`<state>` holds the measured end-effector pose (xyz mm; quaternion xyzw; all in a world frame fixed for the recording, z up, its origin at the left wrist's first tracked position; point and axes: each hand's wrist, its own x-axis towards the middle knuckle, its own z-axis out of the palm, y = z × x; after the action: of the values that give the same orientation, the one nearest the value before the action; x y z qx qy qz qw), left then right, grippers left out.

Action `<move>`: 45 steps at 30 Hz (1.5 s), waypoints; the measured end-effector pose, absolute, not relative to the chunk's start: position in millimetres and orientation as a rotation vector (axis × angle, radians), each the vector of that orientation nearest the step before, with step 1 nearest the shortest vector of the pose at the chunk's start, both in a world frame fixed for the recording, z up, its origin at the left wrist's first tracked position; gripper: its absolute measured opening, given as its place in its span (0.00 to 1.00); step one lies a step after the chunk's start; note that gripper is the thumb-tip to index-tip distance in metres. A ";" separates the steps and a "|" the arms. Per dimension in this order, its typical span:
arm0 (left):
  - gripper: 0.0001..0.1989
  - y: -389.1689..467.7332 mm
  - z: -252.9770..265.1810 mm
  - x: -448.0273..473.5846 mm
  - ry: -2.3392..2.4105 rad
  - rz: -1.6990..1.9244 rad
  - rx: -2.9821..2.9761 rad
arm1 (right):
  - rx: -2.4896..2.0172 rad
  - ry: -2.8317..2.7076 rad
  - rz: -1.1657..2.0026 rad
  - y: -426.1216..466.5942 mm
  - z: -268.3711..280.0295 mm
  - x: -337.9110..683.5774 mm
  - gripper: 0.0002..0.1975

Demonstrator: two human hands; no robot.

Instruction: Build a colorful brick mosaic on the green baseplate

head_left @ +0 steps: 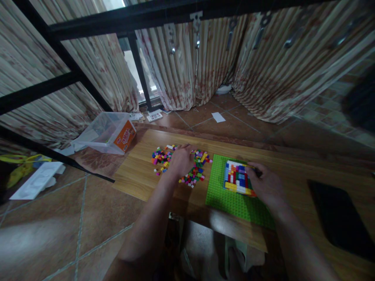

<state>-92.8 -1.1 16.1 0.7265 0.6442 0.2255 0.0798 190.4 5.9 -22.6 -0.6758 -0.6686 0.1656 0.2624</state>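
On the wooden table (134, 168): loose bricks (199, 171), left hand (181, 160) curled among them, contents hidden; brick panel (238, 177) on green baseplate (218, 197), right hand (265, 182) at its edge, grip I cannot tell. I judge bricks light, stiff: pinch opposite sides.

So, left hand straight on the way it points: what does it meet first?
Most likely the loose pile of small, multicoloured plastic bricks right by the left hand; depth is unclear, so it may already be touching them.
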 end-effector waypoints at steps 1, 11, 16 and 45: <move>0.16 0.9 12.9 -88.3 1.869 0.683 2.250 | -1.836 -1.806 0.459 5.7 -22.3 190.4 0.22; 0.13 4.7 -2.0 -88.2 1.799 0.534 2.360 | -1.819 -1.810 0.505 5.8 -19.7 189.9 0.21; 0.18 4.7 0.2 -98.3 1.899 0.475 2.310 | -1.836 -1.809 0.513 5.7 -17.8 187.7 0.22; 0.07 -6.4 13.0 -21.4 1.164 1.073 1.213 | -1.473 -1.605 0.519 1.3 -5.9 185.3 0.14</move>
<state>-21.4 -6.4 13.0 0.5108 0.4903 0.4518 0.5428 185.3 1.3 -5.9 -0.5919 -0.6449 0.2084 0.4362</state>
